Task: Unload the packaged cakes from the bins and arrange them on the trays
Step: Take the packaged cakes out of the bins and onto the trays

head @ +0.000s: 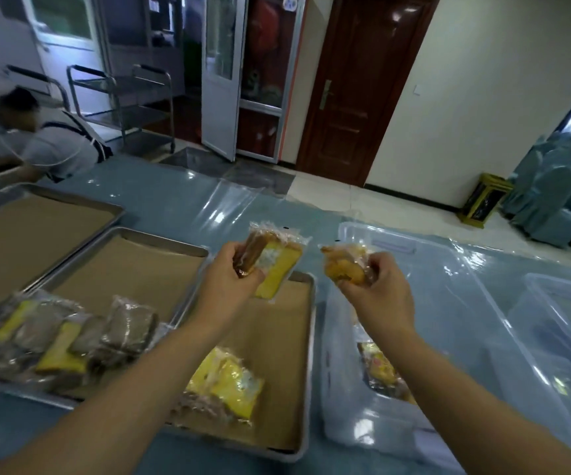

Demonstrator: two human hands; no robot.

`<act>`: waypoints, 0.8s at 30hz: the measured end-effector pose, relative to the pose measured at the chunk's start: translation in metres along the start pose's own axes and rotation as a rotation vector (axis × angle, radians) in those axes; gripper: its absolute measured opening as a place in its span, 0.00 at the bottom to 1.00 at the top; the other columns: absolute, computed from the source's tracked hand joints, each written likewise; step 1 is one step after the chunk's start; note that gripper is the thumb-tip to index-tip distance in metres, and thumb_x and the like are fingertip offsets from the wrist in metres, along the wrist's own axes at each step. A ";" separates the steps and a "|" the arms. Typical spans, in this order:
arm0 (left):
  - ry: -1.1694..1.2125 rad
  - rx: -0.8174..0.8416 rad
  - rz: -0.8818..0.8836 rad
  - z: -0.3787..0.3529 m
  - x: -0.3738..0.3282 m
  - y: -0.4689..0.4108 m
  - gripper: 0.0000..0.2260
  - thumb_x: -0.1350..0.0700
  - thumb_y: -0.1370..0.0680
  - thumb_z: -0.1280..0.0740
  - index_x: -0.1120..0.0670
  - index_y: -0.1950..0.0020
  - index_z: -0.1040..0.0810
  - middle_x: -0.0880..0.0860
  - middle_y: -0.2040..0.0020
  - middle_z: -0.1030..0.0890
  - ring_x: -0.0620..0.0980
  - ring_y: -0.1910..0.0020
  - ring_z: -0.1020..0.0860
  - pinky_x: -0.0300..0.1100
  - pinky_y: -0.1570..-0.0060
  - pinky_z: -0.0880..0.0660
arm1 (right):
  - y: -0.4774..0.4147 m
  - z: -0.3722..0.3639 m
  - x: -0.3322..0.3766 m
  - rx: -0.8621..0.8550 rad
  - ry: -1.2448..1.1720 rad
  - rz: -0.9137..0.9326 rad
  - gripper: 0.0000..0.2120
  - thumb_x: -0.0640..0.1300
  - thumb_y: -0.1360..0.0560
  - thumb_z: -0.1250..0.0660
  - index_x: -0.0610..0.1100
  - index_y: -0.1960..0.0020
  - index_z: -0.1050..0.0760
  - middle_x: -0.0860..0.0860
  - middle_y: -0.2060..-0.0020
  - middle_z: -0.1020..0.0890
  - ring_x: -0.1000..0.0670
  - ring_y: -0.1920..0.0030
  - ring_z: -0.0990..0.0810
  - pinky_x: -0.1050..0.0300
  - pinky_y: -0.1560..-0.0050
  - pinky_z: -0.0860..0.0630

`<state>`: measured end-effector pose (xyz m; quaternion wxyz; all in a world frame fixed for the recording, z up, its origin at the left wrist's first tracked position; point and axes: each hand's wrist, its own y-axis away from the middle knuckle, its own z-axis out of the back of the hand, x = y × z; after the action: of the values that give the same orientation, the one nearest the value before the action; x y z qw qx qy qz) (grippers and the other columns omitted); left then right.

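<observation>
Both bare forearms reach forward, raised; the left hand point(234, 274) and right hand point(378, 286) each curl their fingers in a grip.

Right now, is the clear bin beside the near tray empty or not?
Not empty: the clear bin holds a packaged cake.

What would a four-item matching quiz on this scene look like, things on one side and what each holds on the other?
1. left hand
2. right hand
3. clear bin
4. nearest tray

A. yellow packs at its near end
B. a round orange-brown cake pack
C. a brown-and-yellow slice pack
D. a yellow-labelled pack lying inside

Pairs: 1-C, 2-B, 3-D, 4-A
</observation>
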<state>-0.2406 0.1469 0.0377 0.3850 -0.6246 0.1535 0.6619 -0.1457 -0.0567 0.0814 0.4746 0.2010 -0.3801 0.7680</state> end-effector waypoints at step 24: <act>-0.148 0.065 0.544 0.138 0.149 0.039 0.11 0.55 0.23 0.37 0.52 0.42 0.32 0.48 0.58 0.24 0.47 0.61 0.25 0.44 0.62 0.27 | 0.115 -0.212 0.028 0.387 -0.450 -0.737 0.18 0.41 0.32 0.25 0.47 0.46 0.29 0.52 0.57 0.21 0.53 0.58 0.22 0.61 0.70 0.27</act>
<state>-0.3540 0.2629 -0.0900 0.2232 -0.4978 0.3079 0.7795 -0.2491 0.0936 -0.0784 0.5753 0.5687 -0.2266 0.5425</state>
